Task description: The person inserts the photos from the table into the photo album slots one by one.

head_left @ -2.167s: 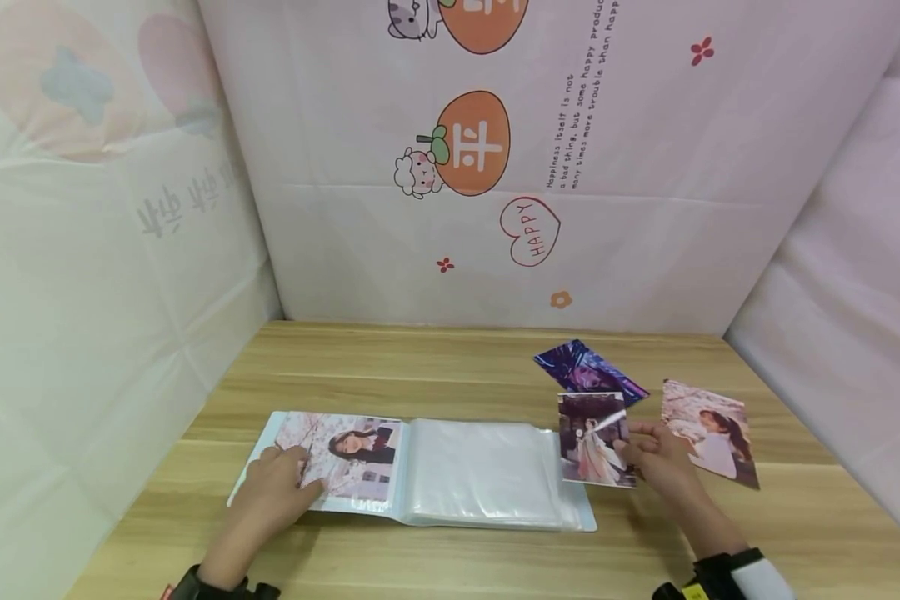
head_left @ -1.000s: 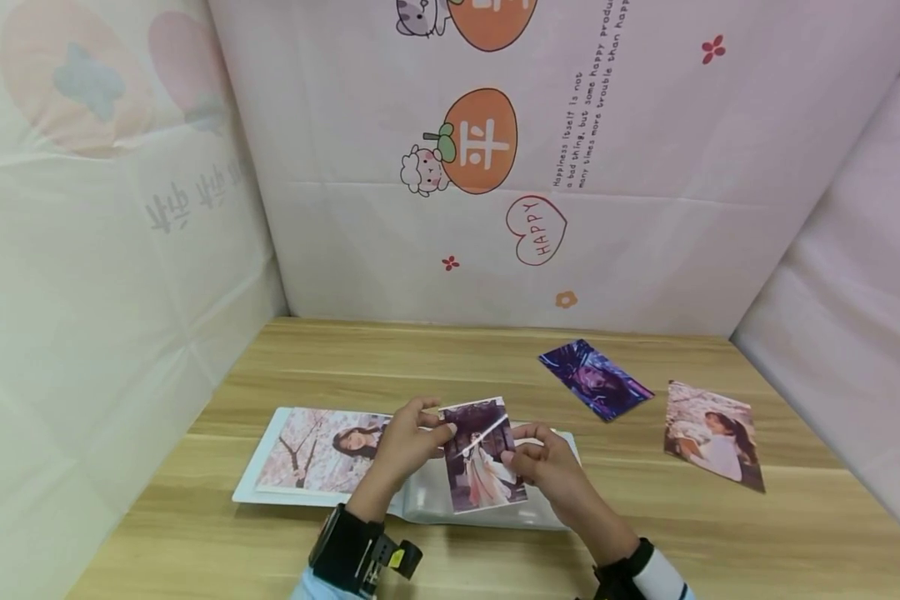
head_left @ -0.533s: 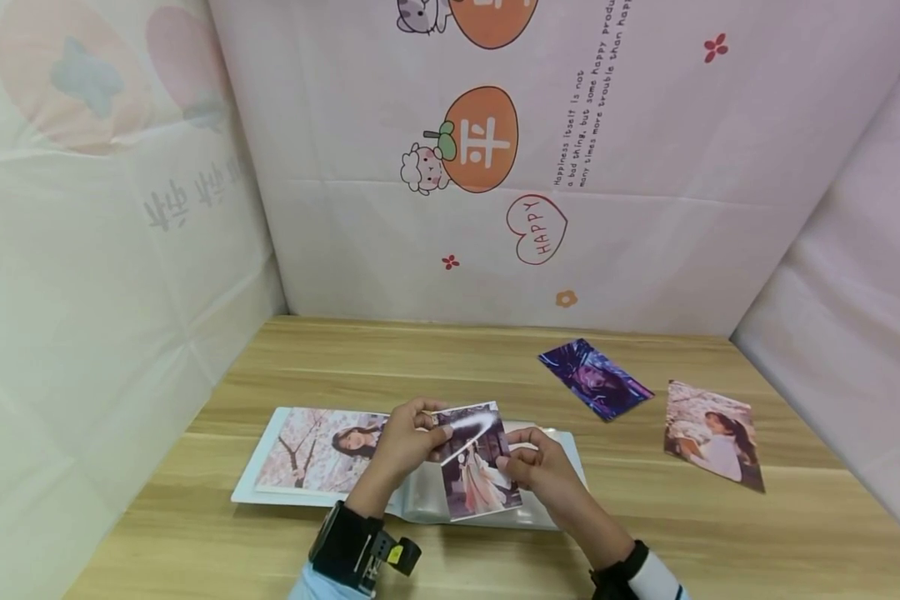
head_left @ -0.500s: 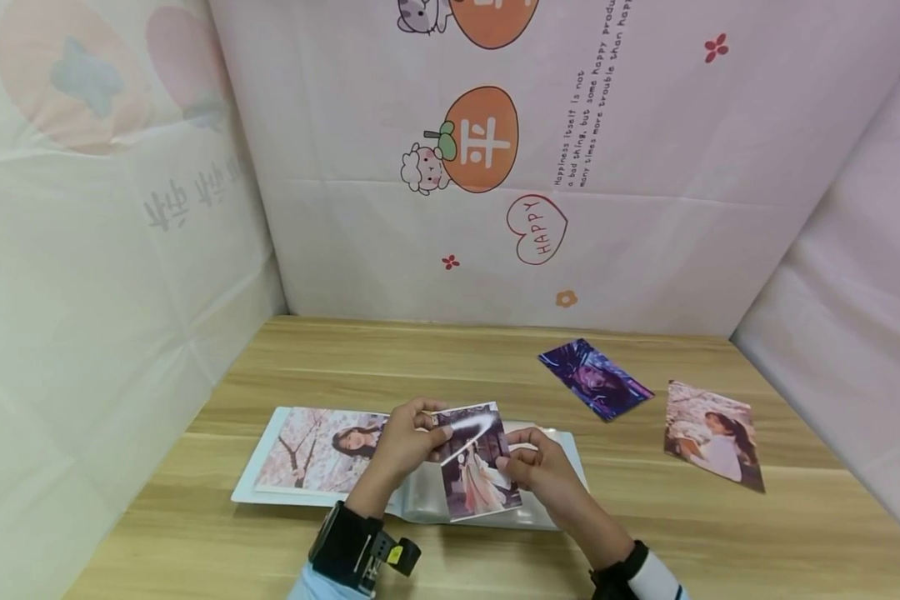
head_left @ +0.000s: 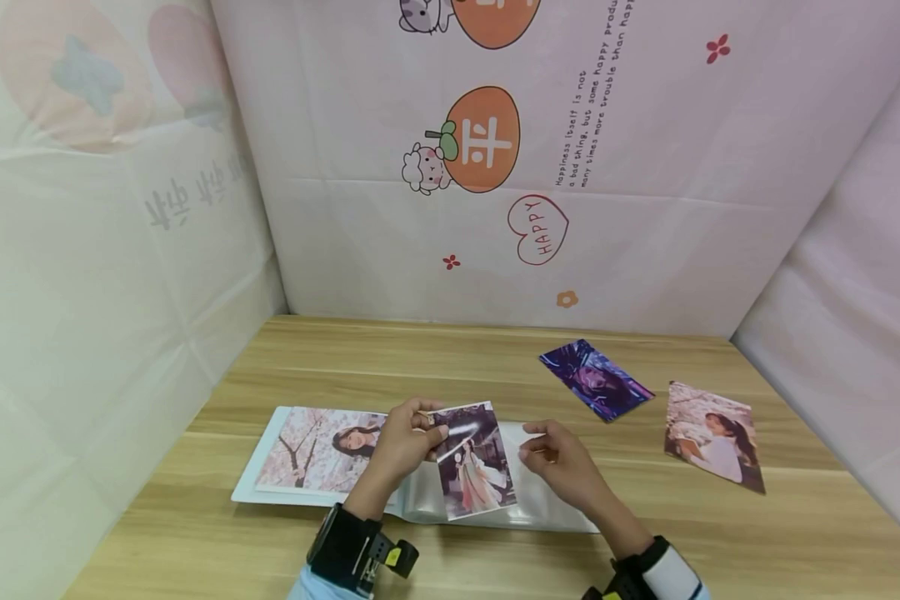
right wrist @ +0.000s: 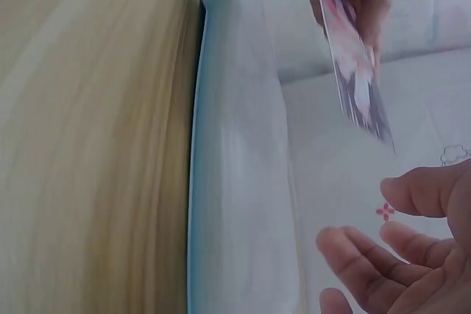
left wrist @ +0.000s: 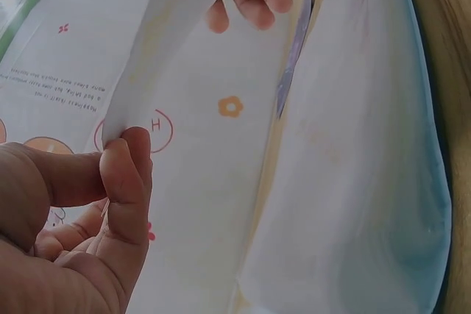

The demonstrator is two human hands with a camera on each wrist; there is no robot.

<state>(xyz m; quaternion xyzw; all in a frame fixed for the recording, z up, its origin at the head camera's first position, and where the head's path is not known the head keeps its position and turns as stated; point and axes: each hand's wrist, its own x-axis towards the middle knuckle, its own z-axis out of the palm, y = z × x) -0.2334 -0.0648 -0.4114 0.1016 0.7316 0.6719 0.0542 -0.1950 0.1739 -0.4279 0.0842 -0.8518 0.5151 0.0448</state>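
My left hand (head_left: 403,442) pinches a dark photo print (head_left: 474,467) of a figure in a flowing dress by its left edge, thumb on the picture side. The print's pale back (left wrist: 173,27) shows in the left wrist view. Beneath it lies an open photo album (head_left: 547,500), clear sleeves on the right page, a cherry-blossom photo (head_left: 307,446) on the left page. My right hand (head_left: 562,467) hovers over the album's right side, apart from the print. In the right wrist view, the thumb and fingers (right wrist: 360,255) stand apart with nothing between them.
A purple-blue photo (head_left: 596,379) lies on the wooden table (head_left: 390,358) behind the album. Farther right is a pink photo (head_left: 714,435) of a person under blossoms. White printed cloth (head_left: 360,250) encloses the back and sides.
The right hand carried the print from the right to above the album, where the left hand took its left edge. Since half a second ago, the right hand has let go and moved right.
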